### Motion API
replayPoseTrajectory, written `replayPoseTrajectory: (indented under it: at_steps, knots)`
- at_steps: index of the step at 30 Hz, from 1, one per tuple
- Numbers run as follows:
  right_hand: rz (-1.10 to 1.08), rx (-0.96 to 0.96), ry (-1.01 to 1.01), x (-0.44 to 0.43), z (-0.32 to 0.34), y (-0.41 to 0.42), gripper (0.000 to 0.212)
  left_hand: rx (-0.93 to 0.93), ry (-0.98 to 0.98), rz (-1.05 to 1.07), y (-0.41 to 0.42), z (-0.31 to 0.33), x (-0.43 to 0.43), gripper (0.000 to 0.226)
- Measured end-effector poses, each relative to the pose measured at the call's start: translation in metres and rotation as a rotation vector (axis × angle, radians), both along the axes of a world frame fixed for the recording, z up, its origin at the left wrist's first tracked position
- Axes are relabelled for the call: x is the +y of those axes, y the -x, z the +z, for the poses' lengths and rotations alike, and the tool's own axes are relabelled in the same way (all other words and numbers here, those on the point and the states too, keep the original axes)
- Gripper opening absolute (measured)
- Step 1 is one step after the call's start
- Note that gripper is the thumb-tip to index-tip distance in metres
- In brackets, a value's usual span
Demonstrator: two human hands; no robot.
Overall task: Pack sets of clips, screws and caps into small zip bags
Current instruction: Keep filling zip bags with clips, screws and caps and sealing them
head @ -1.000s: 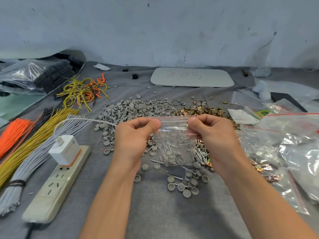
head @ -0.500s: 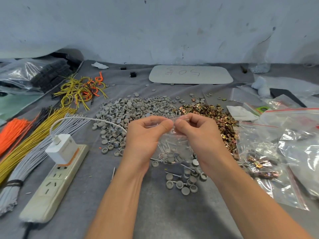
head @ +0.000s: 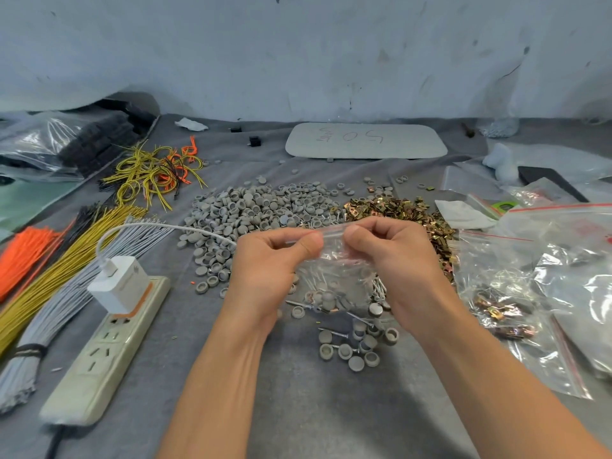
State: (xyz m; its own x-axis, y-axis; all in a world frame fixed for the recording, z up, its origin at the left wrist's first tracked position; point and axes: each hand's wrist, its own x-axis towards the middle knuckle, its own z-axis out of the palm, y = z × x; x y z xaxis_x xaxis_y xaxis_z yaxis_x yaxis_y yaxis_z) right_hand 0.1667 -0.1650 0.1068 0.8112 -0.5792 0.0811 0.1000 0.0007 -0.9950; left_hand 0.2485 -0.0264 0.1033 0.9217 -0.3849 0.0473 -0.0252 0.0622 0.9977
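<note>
Clear plastic zip bag (head: pixel 334 270) is held up just above the grey table (head: pixel 331 419), centre of view. Left hand (head: pixel 265 263) and right hand (head: pixel 400 256) are both at the bag's top edge. Each grip is clamped on the seal strip, thumb against curled forefinger, and the 2 thumbs are close together. The bag hangs below the hands. Screws and caps show through the film; cannot tell which lie inside and which behind.

On the table under the bag: small heap of caps (head: pixel 354 352) with loose screws (head: pixel 332 332) among them.

Behind the hands: big pile of grey caps (head: pixel 251 210); to its right, touching it, a pile of brass-coloured clips (head: pixel 400 208).

Right side: large clear bags (head: pixel 536 293) with red seal lines, 1 holding clips.

Left side: power strip (head: pixel 99 359) with a white charger (head: pixel 121 283) plugged in, beside bundles of grey, yellow and orange wires (head: pixel 59 260).

Far edge, by the wall: white board (head: pixel 366 140) lying flat.
</note>
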Motion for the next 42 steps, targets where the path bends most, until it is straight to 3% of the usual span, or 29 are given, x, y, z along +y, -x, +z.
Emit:
replayPoseTrajectory:
  at_steps: [7, 10, 12, 14, 16, 19, 21, 23, 25, 30, 33, 36, 38, 40, 42]
  knots:
    - [0.01, 0.034, 0.05, -0.006, 0.005, 0.005, 0.026, 0.039, 0.076, 0.007, 0.005, 0.005, -0.002, 0.012]
    - [-0.016, 0.008, -0.019, -0.01, 0.005, 0.006, 0.023, 0.038, 0.115, 0.007, 0.008, 0.008, -0.008, 0.016]
    - [0.116, -0.004, -0.051, -0.015, 0.006, 0.012, 0.025, 0.067, 0.18, -0.045, 0.013, 0.014, -0.013, 0.012]
    - [0.433, 0.053, 0.021, -0.015, 0.009, 0.022, 0.017, 0.151, 0.271, -0.135, 0.017, 0.022, -0.02, 0.016]
    - [0.551, 0.164, 0.078, -0.015, 0.006, 0.03, 0.03, 0.172, 0.284, -0.153, 0.021, 0.029, -0.03, 0.014]
    - [0.326, 0.144, 0.021, -0.026, 0.003, 0.039, 0.027, 0.147, 0.187, -0.083, 0.025, 0.035, -0.044, 0.021]
    - [0.165, 0.094, -0.053, -0.039, 0.004, 0.051, 0.027, 0.12, 0.025, -0.217, 0.035, 0.03, -0.05, 0.029]
    - [-0.019, 0.076, -0.067, -0.055, 0.005, 0.067, 0.017, 0.085, -0.134, -0.372, 0.053, 0.018, -0.06, 0.023]
    - [-0.151, 0.1, -0.033, -0.07, 0.004, 0.082, 0.012, 0.088, -0.18, -0.419, 0.069, 0.007, -0.077, 0.027]
    - [-0.478, 0.29, 0.075, -0.112, -0.001, 0.112, 0.036, 0.198, -0.274, -0.403, 0.095, -0.006, -0.127, 0.006]
    - [-0.544, 0.533, 0.307, -0.135, -0.006, 0.134, 0.036, -0.037, -0.526, -0.389, 0.104, -0.017, -0.142, 0.013]
    - [-0.663, 0.559, 0.522, -0.141, 0.0, 0.151, 0.029, -0.446, -0.854, -0.1, 0.11, -0.022, -0.138, 0.044]
    - [-0.774, 0.538, 0.629, -0.147, 0.008, 0.164, 0.031, -0.784, -0.816, 0.086, 0.121, -0.021, -0.137, 0.048]
    - [-0.751, 0.712, 0.722, -0.154, 0.011, 0.178, 0.036, -1.032, -0.675, -0.051, 0.129, -0.027, -0.145, 0.05]
    - [-0.561, 1.002, 0.771, -0.155, 0.008, 0.187, 0.051, -1.087, -0.688, -0.316, 0.134, -0.039, -0.156, 0.055]
